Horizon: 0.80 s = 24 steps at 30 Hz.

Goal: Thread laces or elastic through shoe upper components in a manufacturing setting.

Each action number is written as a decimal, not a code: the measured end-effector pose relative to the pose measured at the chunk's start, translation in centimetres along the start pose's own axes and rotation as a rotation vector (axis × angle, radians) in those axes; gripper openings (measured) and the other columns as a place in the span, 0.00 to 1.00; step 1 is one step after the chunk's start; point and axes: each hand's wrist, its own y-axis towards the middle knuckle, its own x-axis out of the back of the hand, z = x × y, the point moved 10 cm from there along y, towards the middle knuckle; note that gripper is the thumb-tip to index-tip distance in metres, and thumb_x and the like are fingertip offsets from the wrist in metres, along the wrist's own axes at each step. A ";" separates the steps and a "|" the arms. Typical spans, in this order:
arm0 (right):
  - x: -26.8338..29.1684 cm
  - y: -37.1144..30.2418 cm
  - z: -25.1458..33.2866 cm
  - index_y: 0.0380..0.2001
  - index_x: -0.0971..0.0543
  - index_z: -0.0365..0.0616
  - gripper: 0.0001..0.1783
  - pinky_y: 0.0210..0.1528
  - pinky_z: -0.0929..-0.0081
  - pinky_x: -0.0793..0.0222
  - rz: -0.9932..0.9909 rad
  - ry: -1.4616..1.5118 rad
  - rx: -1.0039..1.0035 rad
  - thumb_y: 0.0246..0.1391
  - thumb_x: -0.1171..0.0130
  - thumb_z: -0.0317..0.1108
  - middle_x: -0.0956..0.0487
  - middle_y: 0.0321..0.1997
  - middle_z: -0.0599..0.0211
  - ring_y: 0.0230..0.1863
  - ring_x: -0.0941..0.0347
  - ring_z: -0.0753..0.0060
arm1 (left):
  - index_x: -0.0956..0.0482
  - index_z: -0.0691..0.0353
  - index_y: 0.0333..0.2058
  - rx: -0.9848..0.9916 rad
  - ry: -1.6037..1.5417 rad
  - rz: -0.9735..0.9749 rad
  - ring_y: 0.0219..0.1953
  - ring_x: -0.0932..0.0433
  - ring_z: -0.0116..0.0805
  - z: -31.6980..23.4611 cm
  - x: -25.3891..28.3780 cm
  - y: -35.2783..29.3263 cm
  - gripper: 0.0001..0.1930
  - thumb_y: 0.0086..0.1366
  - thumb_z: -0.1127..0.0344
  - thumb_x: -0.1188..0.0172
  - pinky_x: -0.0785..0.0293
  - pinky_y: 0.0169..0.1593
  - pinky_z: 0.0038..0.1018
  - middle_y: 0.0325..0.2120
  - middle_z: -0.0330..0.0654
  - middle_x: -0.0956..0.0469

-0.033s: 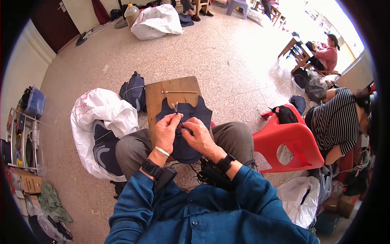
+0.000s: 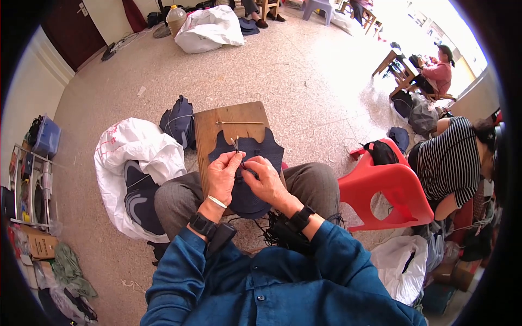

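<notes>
Close together over a dark navy fabric piece (image 2: 249, 205), both my hands pinch a thin black cord (image 2: 242, 163). My left hand (image 2: 222, 178) is closed on it near two pale-tipped ends (image 2: 235, 142) that cross above the fingers. The thumb and fingers of my right hand (image 2: 267, 180) are closed on the cord just to the right. The fabric has cut-out curves at its far edge and lies on a wooden board (image 2: 202, 127) between my knees. A thin, light-coloured rod-like tool (image 2: 239, 123) rests across the board's far part.
A white sack (image 2: 122, 146) with dark shaped pieces lies at my left, beside a tied dark bundle (image 2: 178, 122). A red plastic stool (image 2: 389, 190) stands at my right, close to a person in a striped top (image 2: 454, 157). Black cords (image 2: 285, 231) hang below the board.
</notes>
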 end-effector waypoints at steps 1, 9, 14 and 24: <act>0.8 0.0 0.8 0.33 0.21 0.36 0.08 0.39 0.61 0.30 -0.104 0.047 0.108 0.54 0.42 0.31 0.23 0.34 0.53 0.37 0.25 0.51 | 0.18 0.65 0.41 -0.014 -0.029 0.033 0.35 0.24 0.21 0.2 -0.3 0.1 0.09 0.66 0.67 0.38 0.29 0.41 0.18 0.35 0.36 0.18; -1.1 -0.2 -3.0 0.35 0.22 0.33 0.10 0.36 0.66 0.30 0.081 0.391 -0.205 0.58 0.45 0.31 0.21 0.31 0.51 0.34 0.22 0.56 | 0.18 0.65 0.41 -0.060 -0.001 0.101 0.35 0.24 0.22 0.0 -1.5 0.4 0.09 0.65 0.68 0.38 0.28 0.42 0.20 0.35 0.36 0.18; -1.0 -0.3 -2.9 0.35 0.22 0.33 0.11 0.34 0.68 0.30 0.056 0.452 -0.192 0.60 0.47 0.32 0.20 0.29 0.49 0.32 0.21 0.65 | 0.17 0.65 0.40 -0.013 -0.027 0.103 0.32 0.24 0.21 -0.2 -2.1 0.1 0.09 0.65 0.67 0.38 0.27 0.38 0.19 0.33 0.36 0.18; -1.4 -0.6 -3.0 0.41 0.21 0.32 0.14 0.39 0.80 0.31 0.162 0.490 -0.273 0.64 0.47 0.34 0.18 0.34 0.67 0.38 0.27 0.83 | 0.17 0.64 0.41 -0.024 -0.023 0.098 0.31 0.24 0.20 -0.1 -2.1 0.3 0.09 0.65 0.67 0.38 0.27 0.36 0.19 0.33 0.35 0.18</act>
